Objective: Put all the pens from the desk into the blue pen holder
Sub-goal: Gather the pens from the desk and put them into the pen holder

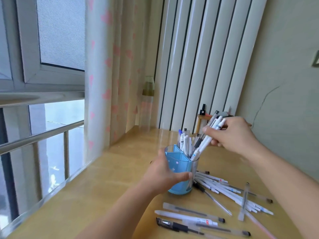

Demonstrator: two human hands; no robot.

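Note:
The blue pen holder [177, 165] stands upright on the wooden desk, with several pens upright in its back compartment. My left hand [162, 175] grips its near side. My right hand [233, 135] holds a bunch of white pens [205, 142] slanted over the holder, their lower tips inside its right compartment. A heap of loose white pens [224, 188] lies on the desk just right of the holder. More pens lie nearer to me, among them a black pen [179, 227] and a white one with a red label [188, 217].
The wooden desk [103, 195] has a clear glass edge along its left side by the window. A small wooden stand with a black bottle [202, 110] sits at the back by the white radiator. A curtain hangs at the back left.

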